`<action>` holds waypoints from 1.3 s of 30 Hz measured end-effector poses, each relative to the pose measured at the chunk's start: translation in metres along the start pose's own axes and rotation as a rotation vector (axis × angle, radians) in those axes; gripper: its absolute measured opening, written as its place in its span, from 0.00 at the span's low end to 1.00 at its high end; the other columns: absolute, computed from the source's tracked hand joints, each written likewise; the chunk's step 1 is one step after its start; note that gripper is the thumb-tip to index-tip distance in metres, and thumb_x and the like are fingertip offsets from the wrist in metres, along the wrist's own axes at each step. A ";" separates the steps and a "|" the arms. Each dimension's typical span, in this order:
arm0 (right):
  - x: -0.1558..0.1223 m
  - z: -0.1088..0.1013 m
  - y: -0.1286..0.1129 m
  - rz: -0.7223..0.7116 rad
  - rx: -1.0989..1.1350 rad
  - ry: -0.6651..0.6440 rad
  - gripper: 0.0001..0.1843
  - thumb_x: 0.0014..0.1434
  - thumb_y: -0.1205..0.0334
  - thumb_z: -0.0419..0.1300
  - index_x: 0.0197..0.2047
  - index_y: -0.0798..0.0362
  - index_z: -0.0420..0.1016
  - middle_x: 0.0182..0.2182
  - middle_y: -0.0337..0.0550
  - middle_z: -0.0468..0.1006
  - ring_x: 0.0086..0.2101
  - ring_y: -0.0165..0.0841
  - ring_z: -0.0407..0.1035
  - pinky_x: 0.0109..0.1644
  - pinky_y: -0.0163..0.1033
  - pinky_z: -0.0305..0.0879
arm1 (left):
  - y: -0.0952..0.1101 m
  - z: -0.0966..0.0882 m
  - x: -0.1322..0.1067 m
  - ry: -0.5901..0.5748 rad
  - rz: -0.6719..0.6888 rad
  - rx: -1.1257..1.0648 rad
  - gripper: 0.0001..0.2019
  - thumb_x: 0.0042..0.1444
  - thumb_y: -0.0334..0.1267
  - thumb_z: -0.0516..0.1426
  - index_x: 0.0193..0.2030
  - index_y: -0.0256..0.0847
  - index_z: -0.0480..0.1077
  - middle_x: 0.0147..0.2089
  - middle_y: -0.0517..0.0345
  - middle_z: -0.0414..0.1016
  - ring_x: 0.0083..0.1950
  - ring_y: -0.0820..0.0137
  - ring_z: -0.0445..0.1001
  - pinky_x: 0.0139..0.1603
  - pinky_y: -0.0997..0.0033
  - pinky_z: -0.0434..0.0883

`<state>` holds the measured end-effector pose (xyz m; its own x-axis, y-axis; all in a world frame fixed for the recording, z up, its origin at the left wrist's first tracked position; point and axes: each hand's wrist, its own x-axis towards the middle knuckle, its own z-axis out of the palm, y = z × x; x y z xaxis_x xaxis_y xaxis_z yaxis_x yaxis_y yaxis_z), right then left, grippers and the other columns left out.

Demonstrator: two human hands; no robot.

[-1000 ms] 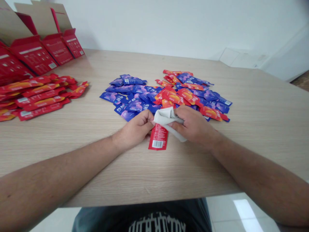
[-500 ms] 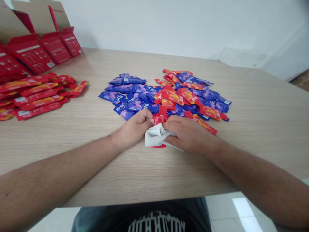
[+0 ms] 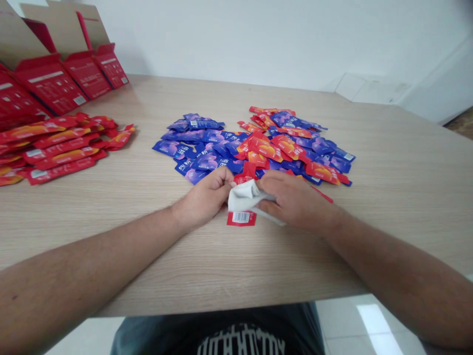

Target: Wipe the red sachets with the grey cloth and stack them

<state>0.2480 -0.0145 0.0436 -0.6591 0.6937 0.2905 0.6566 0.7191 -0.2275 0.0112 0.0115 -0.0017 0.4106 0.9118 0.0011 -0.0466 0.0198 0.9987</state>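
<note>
A red sachet [image 3: 241, 217] lies flat on the wooden table [image 3: 229, 266] just in front of me, its barcode end showing. My left hand [image 3: 205, 198] is closed, pinching the sachet's far end with fingertips. My right hand [image 3: 293, 201] is closed on a folded white cloth [image 3: 245, 198] and presses it onto the sachet, covering its middle. Right behind both hands spreads a mixed pile of blue sachets [image 3: 199, 148] and red sachets [image 3: 275, 145].
A stack of long red sachets [image 3: 59, 148] lies at the left of the table. Open red cardboard boxes [image 3: 55, 74] stand in the far left corner against the white wall. The table's front edge runs just above my lap.
My right hand has slid the cloth along the sachet: towards me half a second ago, now back away, so the barcode end shows again. My left hand stayed in place.
</note>
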 end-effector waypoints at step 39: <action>0.002 -0.003 0.007 0.108 0.219 0.080 0.10 0.68 0.54 0.63 0.43 0.52 0.74 0.41 0.46 0.80 0.40 0.39 0.73 0.43 0.41 0.66 | 0.010 0.007 -0.005 0.068 -0.056 -0.149 0.11 0.61 0.41 0.64 0.37 0.43 0.65 0.26 0.66 0.69 0.23 0.76 0.64 0.25 0.77 0.60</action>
<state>0.2521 -0.0085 0.0451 -0.5523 0.7680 0.3242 0.6209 0.6385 -0.4547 0.0146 0.0041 0.0091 0.3536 0.9333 -0.0631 -0.1622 0.1276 0.9785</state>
